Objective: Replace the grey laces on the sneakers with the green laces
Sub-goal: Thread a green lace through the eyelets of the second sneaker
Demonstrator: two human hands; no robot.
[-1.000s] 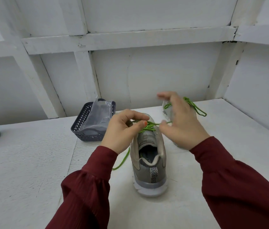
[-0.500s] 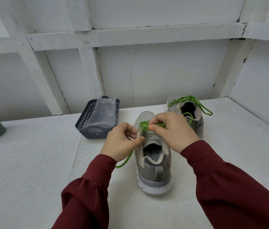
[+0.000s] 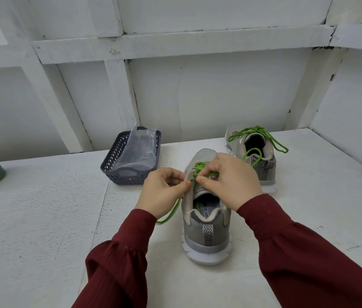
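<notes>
— What were my hands doing?

— Your left hand point(image 3: 164, 190) and right hand point(image 3: 231, 181) met over the throat of the near sneaker point(image 3: 206, 236). Both had curled fingers, and each pinched the green lace point(image 3: 200, 166) between thumb and forefinger.

— How did the lace look?

— It was a bright lime, round cord, bunched in crossings just beyond your fingertips. One loose tail ran out from beneath your left hand and lay on the white bench point(image 3: 42, 218).

— And the shoe?

— Grey mesh with beige trim, a white sole and a chevron-striped pull tab. It stood upright under your hands, heel toward you.

— The other one?

— The far sneaker point(image 3: 262, 161) stood beyond your right hand, apart from it, heel toward you as well. A second green lace point(image 3: 253, 131) lay in loose loops across its top and over its collar. I could not tell whether it was knotted.

— Anything else?

— Beyond your left hand sat a dark basket point(image 3: 117, 161) holding a clear plastic bag point(image 3: 140, 150).
</notes>
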